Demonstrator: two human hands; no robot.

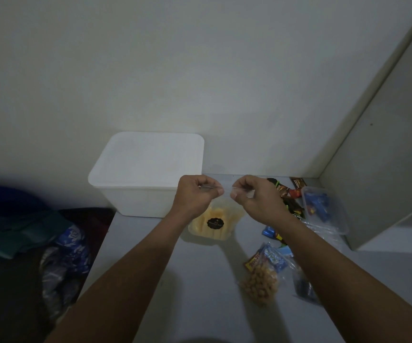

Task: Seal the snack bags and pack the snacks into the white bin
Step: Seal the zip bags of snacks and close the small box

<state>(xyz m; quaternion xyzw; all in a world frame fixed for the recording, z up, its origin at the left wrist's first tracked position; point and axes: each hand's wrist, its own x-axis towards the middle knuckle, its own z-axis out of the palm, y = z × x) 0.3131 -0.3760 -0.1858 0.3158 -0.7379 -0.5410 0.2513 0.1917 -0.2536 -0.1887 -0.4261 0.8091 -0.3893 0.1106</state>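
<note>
Two bare forearms are reaching forward from the near edge over the pale table (200, 280). The left hand (195, 194) and right hand (247, 196) are both curling their fingers and pinching the top edge of a clear snack bag (212, 224) of yellow pieces, holding it just right of the white bin (145, 174). A bag of round nuts (260, 280) is lying nearer, to the right.
</note>
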